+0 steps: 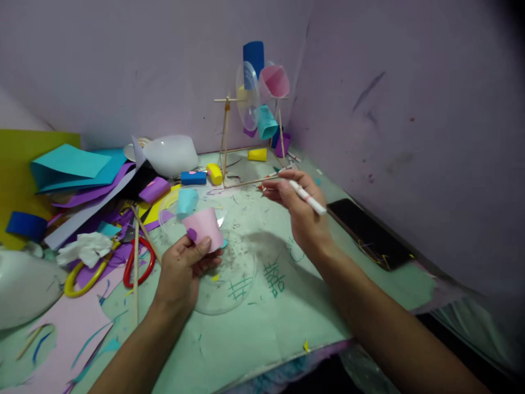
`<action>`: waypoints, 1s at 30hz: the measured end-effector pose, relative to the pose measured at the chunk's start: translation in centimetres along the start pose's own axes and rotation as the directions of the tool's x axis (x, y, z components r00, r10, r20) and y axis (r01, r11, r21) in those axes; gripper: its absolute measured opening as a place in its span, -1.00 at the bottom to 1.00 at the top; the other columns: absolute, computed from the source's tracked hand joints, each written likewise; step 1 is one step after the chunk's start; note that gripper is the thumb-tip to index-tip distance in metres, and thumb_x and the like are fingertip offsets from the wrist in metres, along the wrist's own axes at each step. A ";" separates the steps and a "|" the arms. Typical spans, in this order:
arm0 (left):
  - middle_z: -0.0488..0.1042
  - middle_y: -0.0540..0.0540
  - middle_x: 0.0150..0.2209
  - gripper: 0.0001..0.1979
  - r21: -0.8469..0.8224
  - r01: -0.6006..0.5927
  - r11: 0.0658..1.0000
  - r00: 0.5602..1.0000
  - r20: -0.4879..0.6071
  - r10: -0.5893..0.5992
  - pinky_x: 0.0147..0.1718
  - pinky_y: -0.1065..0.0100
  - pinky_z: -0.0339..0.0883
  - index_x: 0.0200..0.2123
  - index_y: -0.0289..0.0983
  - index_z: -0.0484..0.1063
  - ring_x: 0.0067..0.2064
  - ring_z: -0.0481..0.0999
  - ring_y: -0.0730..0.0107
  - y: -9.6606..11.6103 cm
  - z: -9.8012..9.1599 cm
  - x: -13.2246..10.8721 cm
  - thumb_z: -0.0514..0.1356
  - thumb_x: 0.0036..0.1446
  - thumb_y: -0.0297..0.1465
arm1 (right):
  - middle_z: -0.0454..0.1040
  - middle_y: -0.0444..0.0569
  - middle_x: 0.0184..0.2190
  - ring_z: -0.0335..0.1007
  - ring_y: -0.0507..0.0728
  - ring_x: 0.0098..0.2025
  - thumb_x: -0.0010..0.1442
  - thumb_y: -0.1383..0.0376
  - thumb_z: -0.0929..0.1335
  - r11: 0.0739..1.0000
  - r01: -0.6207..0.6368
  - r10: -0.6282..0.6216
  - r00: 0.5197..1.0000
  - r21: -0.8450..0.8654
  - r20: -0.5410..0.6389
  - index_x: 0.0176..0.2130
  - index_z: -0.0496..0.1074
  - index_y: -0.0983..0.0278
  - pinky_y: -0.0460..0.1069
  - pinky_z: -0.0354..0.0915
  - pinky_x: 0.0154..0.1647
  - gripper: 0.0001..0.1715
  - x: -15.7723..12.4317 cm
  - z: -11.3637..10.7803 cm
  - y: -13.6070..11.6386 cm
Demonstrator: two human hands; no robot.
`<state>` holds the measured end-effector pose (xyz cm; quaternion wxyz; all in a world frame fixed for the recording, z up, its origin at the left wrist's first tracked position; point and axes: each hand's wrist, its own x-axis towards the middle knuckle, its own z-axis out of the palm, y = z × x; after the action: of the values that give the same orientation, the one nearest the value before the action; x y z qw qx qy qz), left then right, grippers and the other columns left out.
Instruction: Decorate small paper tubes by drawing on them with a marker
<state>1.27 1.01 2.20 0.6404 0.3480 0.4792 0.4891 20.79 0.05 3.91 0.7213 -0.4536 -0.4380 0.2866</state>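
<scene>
The person sits close to the bench (262, 328). Their left hand (182, 265) pinches a small pink paper cup (203, 225) between thumb and curled fingers, mouth tipped away from them. The cup sits low over the near-left edge of a clear plastic disc (235, 282) that lies flat on the bench; whether it touches the disc I cannot tell. A pale blue paper cup (187, 201) stands just behind it.

The right hand (297, 205) is raised further back and to the right, well apart from the cup. Its fingertips are closed in a pinch round a white pen (308, 199), whose back end points out to the right. A thin wooden stick (241, 184) lies on the bench just beyond it.

To my eye, the work is best done with the left grip light, so the soft paper wall does not crease. The wrist could rest on the bench so cup and disc stay steady. The pen hand wants a short, supported reach rather than a hover.

Red-handled scissors (139, 262) and loose coloured paper (74, 164) crowd the left side. A dark phone (369, 232) lies to the right, and a stick-framed wheel of cups (258, 98) stands at the wall.
</scene>
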 end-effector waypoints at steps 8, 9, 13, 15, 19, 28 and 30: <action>0.50 0.01 -0.58 -0.72 0.042 -0.013 0.999 1.000 -0.021 0.014 -0.61 0.46 0.40 -0.46 -0.36 0.45 -0.54 0.52 0.39 -0.8 0.2 0.0 0.40 -0.31 -0.41 | 0.55 -0.11 -0.34 0.53 0.03 -0.36 0.17 0.35 0.31 0.993 -0.097 0.102 0.991 0.070 -0.084 -0.21 0.27 0.21 0.07 0.45 -0.12 -0.86 0.8 -0.4 1.0; 0.50 0.02 -0.58 -0.72 0.048 -0.012 0.999 1.000 -0.017 0.012 -0.62 0.46 0.39 -0.46 -0.36 0.45 -0.54 0.51 0.39 -0.8 0.2 0.0 0.40 -0.31 -0.40 | 0.55 -0.11 -0.35 0.52 0.03 -0.38 0.16 0.36 0.31 0.992 -0.104 0.110 0.990 0.072 -0.087 -0.22 0.28 0.21 0.07 0.45 -0.13 -0.87 0.6 -0.1 0.9; 0.49 0.02 -0.57 -0.72 0.060 -0.009 0.998 1.000 -0.006 0.009 -0.61 0.47 0.38 -0.46 -0.36 0.44 -0.54 0.51 0.40 -0.9 0.2 0.0 0.40 -0.31 -0.40 | 0.56 -0.09 -0.35 0.50 0.04 -0.38 0.15 0.38 0.30 0.995 -0.087 0.091 0.994 0.052 -0.066 -0.24 0.30 0.23 0.09 0.44 -0.12 -0.89 -0.1 0.6 0.6; 0.49 0.02 -0.57 -0.72 0.067 -0.010 0.998 1.000 -0.003 0.010 -0.61 0.46 0.39 -0.46 -0.36 0.45 -0.54 0.51 0.40 -0.9 0.1 0.0 0.40 -0.30 -0.40 | 0.55 -0.08 -0.36 0.50 0.04 -0.36 0.14 0.38 0.30 0.997 -0.067 0.069 0.996 0.039 -0.054 -0.24 0.30 0.24 0.09 0.45 -0.13 -0.87 -0.2 0.7 0.5; 0.49 0.00 -0.57 -0.72 0.082 -0.004 0.997 1.000 -0.008 0.005 -0.60 0.46 0.39 -0.45 -0.38 0.45 -0.54 0.50 0.40 -0.9 0.0 0.0 0.39 -0.30 -0.40 | 0.54 -0.08 -0.37 0.50 0.05 -0.34 0.10 0.38 0.32 0.998 -0.058 0.060 0.997 0.038 -0.052 -0.25 0.30 0.24 0.08 0.45 -0.14 -0.85 -0.3 0.8 0.7; 0.48 -0.01 -0.55 -0.73 0.074 0.004 0.997 1.000 -0.013 -0.003 -0.60 0.46 0.38 -0.45 -0.38 0.44 -0.53 0.50 0.40 -1.1 0.1 0.1 0.38 -0.28 -0.40 | 0.55 -0.08 -0.36 0.51 0.08 -0.28 0.07 0.40 0.33 0.997 -0.058 0.060 0.997 0.041 -0.049 -0.24 0.31 0.24 0.09 0.44 -0.14 -0.81 -0.4 0.8 0.7; 0.48 0.00 -0.56 -0.73 0.073 0.003 0.997 1.000 -0.013 -0.002 -0.59 0.45 0.38 -0.45 -0.37 0.45 -0.53 0.50 0.39 -1.1 0.1 0.1 0.38 -0.28 -0.41 | 0.54 -0.07 -0.36 0.50 0.09 -0.28 0.06 0.39 0.33 0.998 -0.050 0.052 0.998 0.046 -0.045 -0.24 0.31 0.25 0.10 0.44 -0.14 -0.80 -0.4 0.7 0.8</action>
<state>1.71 0.79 1.22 0.6247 0.3672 0.5013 0.4729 19.92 0.34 3.16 0.7335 -0.4548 -0.4032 0.3041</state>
